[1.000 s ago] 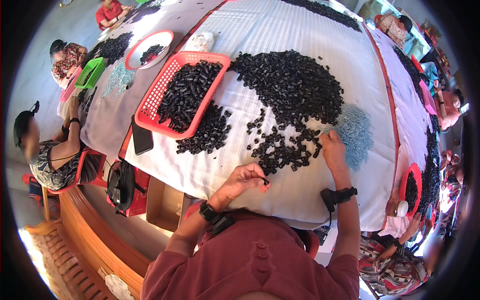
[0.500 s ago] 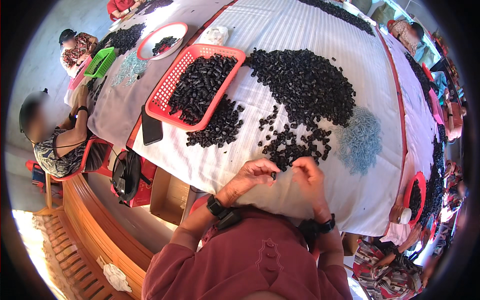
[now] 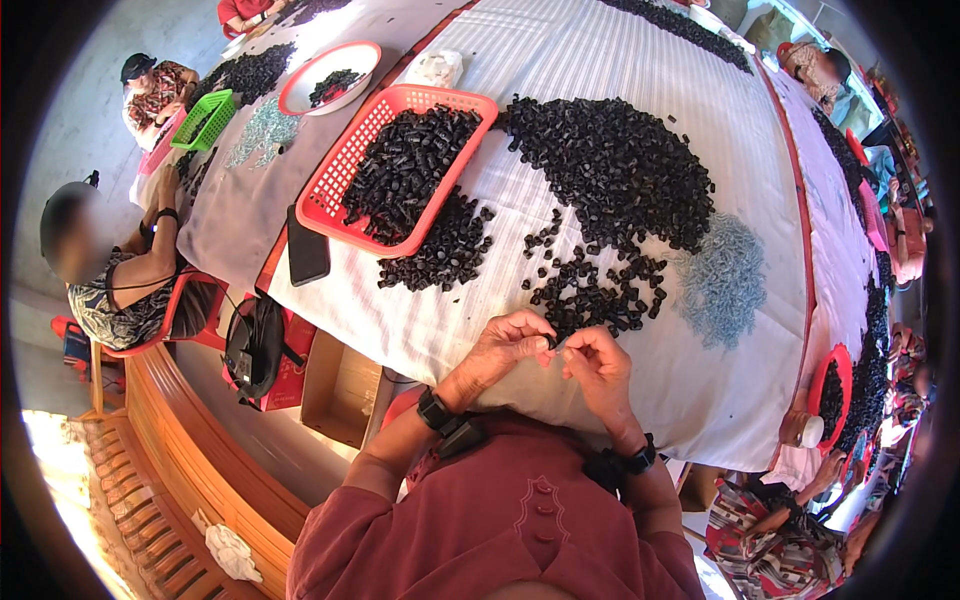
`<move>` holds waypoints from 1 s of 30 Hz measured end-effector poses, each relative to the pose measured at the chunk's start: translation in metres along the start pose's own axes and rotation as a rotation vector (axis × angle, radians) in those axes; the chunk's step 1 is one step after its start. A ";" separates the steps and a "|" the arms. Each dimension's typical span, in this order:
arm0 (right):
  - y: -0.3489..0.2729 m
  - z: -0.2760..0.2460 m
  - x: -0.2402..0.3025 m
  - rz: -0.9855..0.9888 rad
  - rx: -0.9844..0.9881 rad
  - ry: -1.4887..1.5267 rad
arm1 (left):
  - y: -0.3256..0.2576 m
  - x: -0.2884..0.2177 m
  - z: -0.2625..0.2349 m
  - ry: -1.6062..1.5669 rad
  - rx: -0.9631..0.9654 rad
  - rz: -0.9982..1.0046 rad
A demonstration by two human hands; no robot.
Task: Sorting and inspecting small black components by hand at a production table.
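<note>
My left hand (image 3: 503, 352) pinches a small black plastic piece (image 3: 551, 341) between thumb and fingertips at the table's near edge. Close beside it, my right hand (image 3: 600, 372) has its thumb and forefinger pressed together; whatever they hold is too small to name. Just beyond both hands lies a loose scatter of black plastic pieces (image 3: 590, 292), joining a large heap of the same (image 3: 615, 165). To the right is a pile of small, clear bluish pieces (image 3: 722, 282). A red plastic basket (image 3: 318, 205), filled with black parts, stands to the left, partly over more loose pieces.
A black phone (image 3: 308, 250) lies left of the basket. Farther off are a red-rimmed white bowl (image 3: 292, 100), a green basket (image 3: 216, 122) and a white crumpled bag (image 3: 436, 70). Several people sit around the cloth-covered table (image 3: 440, 335). A wooden bench (image 3: 215, 455) and cardboard box (image 3: 340, 390) are at lower left.
My right hand has moved left and slightly down, bringing its fingertips close to the black plastic piece in my left hand. The left hand has barely shifted.
</note>
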State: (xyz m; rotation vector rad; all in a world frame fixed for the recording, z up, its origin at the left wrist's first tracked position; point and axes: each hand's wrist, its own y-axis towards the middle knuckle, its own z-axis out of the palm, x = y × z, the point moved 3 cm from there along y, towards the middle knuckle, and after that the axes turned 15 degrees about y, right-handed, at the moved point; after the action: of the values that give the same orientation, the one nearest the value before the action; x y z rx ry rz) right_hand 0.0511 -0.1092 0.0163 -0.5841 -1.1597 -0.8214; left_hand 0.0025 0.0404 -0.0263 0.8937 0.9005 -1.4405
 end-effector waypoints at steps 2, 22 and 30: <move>0.000 0.000 -0.002 0.003 0.008 -0.002 | 0.000 0.000 -0.001 0.009 -0.006 0.016; 0.003 -0.012 -0.006 0.408 0.387 0.049 | -0.012 -0.004 0.006 0.050 0.334 -0.192; 0.010 -0.003 0.011 0.309 0.384 -0.168 | -0.012 -0.004 0.003 -0.124 0.327 -0.155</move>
State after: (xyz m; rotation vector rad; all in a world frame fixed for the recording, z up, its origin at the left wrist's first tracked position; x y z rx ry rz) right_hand 0.0629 -0.1082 0.0264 -0.5005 -1.3002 -0.2772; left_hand -0.0089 0.0397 -0.0205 0.9778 0.6624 -1.7916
